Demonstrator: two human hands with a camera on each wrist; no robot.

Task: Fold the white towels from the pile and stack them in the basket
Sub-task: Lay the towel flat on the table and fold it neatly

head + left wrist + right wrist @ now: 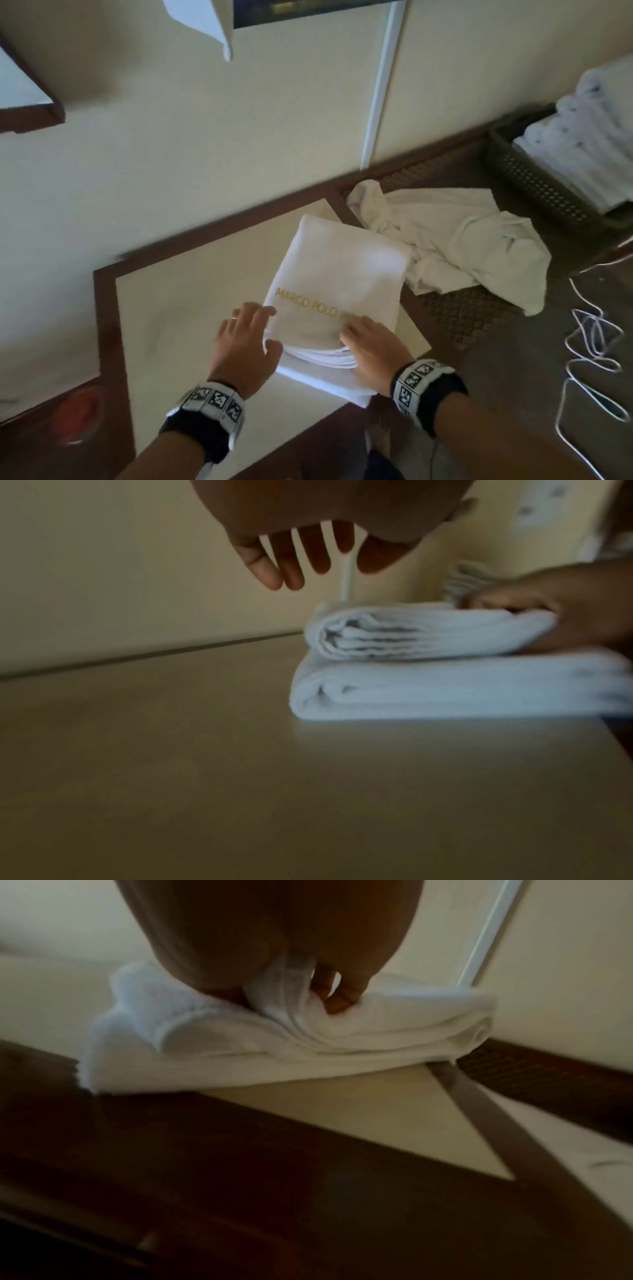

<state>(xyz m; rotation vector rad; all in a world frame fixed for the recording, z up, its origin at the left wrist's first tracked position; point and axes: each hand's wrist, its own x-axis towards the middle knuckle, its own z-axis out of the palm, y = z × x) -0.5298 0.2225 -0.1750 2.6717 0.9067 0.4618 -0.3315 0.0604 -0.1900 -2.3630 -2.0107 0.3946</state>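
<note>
A white towel [337,274] with gold lettering lies folded in layers on the cream tabletop [178,308]. My right hand [368,346] grips the near edge of its upper fold, thumb under and fingers on top; the right wrist view shows the fingers [337,999] curled into the cloth [377,1026]. My left hand [245,337] hovers at the towel's left edge with straight, spread fingers [291,561], apart from the towel [428,664]. A loose crumpled white towel [459,246] lies to the right. The dark woven basket [534,178] at far right holds folded white towels [589,137].
The table has a dark wooden frame [106,308] and stands against a cream wall [205,154]. A white cord [589,342] lies looped on the brown surface at right. A wood-framed mirror [30,99] hangs at upper left.
</note>
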